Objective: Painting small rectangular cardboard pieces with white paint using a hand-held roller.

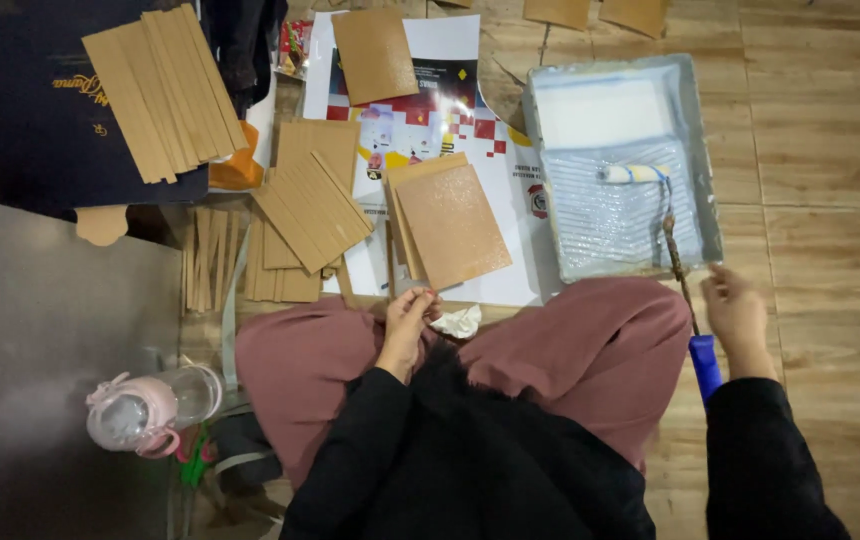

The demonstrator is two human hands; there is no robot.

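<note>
On the wooden floor [830, 200], right hand [735, 310] rests by a paint roller [685, 290], fingers loose; left hand [405, 325] is curled at the knees.

Lying about: one paint tray [710, 150], one roller [634, 173], three strip bundles [164, 92], one bottle [150, 408], one crumpled rag [460, 321]. Sitting stacked on paper: several brown boards [450, 222], exact count untellable.
</note>
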